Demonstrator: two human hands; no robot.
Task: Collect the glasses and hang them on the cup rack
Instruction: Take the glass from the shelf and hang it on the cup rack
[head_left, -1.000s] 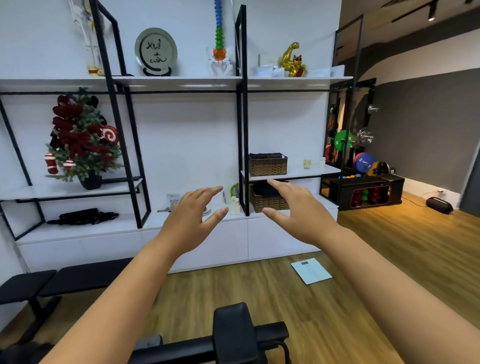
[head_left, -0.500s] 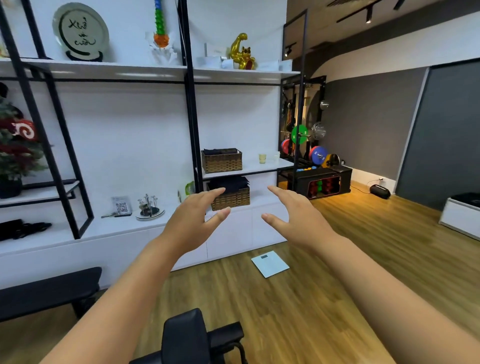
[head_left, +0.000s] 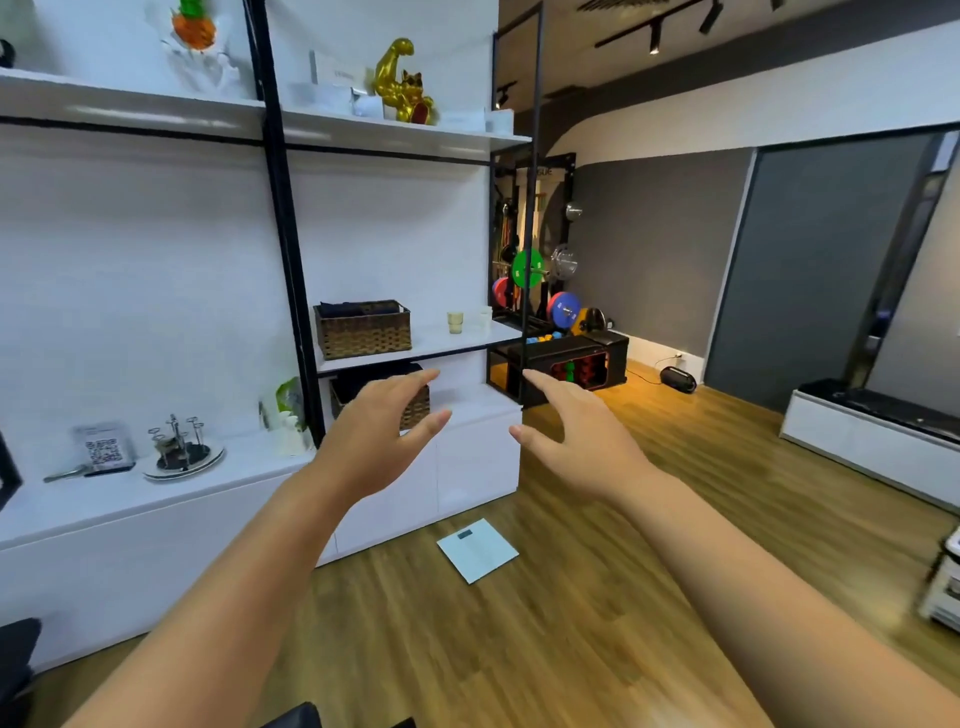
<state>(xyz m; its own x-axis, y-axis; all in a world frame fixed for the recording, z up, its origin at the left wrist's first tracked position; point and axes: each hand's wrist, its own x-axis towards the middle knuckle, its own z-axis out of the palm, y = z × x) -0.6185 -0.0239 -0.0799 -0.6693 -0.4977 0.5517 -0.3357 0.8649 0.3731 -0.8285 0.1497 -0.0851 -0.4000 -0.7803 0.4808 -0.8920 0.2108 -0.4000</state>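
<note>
wicker basket (head_left: 362, 330) beside glasses (head_left: 455, 322), scale (head_left: 477, 550) on floor (head_left: 597, 597)

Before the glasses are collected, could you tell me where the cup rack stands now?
In the head view the cup rack stands on a plate on the low white counter at left, beside the QR-code sign, left of the black post.
</note>
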